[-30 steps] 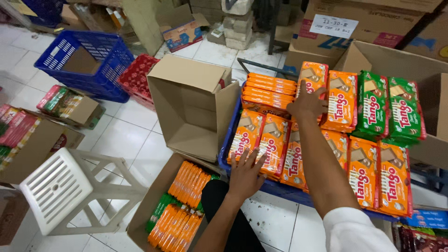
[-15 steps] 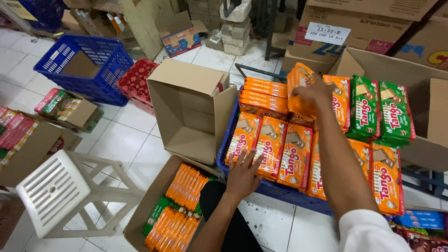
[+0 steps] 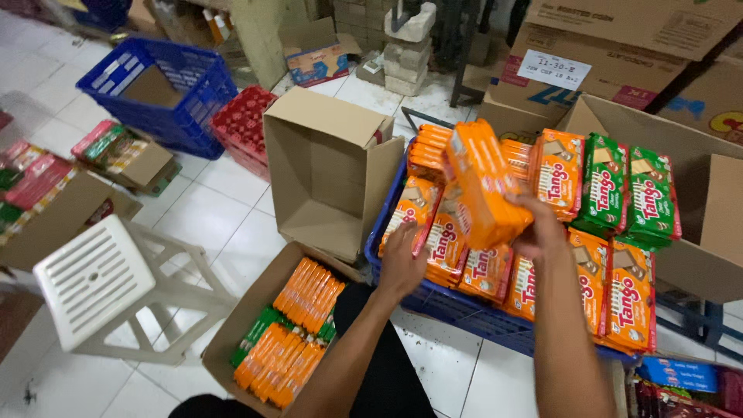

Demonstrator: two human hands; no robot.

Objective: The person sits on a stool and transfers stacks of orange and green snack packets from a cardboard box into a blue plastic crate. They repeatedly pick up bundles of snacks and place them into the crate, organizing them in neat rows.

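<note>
White tiled floor — right hand (image 3: pixel 542 232) fingers around orange packs (image 3: pixel 484 186), left hand (image 3: pixel 402 263) fingers spread

Lighting is even and fairly bright, from overhead. Soft shadows sit under the white stool (image 3: pixel 97 282). Mild glare on the floor tiles (image 3: pixel 209 220). My right hand (image 3: pixel 542 232) shows motion blur; edges bend from wide-angle distortion.
</note>
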